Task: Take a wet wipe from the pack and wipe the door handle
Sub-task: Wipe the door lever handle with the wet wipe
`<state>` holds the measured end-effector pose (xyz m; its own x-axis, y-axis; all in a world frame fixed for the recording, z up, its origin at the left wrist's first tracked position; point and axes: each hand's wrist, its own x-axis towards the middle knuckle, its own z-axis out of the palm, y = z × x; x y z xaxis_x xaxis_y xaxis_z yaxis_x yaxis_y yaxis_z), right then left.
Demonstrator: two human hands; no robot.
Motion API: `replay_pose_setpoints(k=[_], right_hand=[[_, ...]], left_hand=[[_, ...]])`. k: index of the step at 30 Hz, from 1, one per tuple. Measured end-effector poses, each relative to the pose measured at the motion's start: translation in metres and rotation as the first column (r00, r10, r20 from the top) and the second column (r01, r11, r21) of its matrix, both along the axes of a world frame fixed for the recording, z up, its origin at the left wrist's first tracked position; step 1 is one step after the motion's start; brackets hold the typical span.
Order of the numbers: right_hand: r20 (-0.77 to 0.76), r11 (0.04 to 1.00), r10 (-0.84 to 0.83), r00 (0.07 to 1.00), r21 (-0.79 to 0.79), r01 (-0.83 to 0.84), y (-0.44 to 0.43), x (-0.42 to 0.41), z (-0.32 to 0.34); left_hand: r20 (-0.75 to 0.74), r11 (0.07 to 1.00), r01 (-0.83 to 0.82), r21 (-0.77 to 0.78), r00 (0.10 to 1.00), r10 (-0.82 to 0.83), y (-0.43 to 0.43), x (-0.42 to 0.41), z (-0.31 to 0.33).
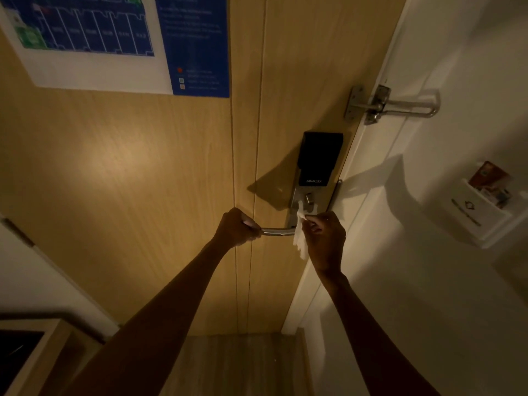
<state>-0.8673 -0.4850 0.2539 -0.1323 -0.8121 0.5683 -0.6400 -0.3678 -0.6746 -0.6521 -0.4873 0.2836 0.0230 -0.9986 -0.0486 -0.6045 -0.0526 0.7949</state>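
The door (143,181) is smooth, faintly glossy wood grain. The lock (321,155) is glossy black plastic over brushed metal. Below the lock, the door handle (278,231) is polished metal and the wet wipe (300,240) thin, limp fabric. Above the lock, the latch (400,105) is satin metal.

We note the left hand (237,227) hides the free end of the door handle (276,231); poster (94,64) print is unreadably blurred, top cropped.
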Motion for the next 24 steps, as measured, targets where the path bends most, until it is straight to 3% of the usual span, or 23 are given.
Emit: replay_pose_setpoints(k=[5, 10, 14, 20, 24], right_hand=[[-0.113, 0.996, -0.076, 0.991, -0.048, 0.071, 0.003, 0.006, -0.003], [-0.113, 0.996, 0.052, 0.992, 0.075, -0.043, -0.001, 0.004, -0.020], [-0.190, 0.981, 0.192, 0.963, 0.047, -0.187, 0.001, -0.010, -0.026], [-0.077, 0.996, 0.055, 0.995, 0.077, -0.049, -0.013, -0.015, -0.018], [-0.039, 0.980, 0.184, 0.982, 0.089, -0.180, -0.016, -0.024, -0.023]], left_hand=[[0.050, 0.999, -0.017, -0.037, 0.999, 0.019, 0.002, -0.001, 0.001], [0.052, 0.999, -0.022, -0.046, 0.998, 0.024, 0.005, -0.002, 0.003], [0.062, 0.998, -0.019, -0.053, 0.998, 0.023, 0.006, -0.003, 0.004], [0.067, 0.999, -0.021, -0.045, 0.997, 0.024, 0.008, -0.003, 0.006], [0.070, 0.999, -0.012, -0.044, 0.997, 0.015, 0.006, -0.003, 0.006]])
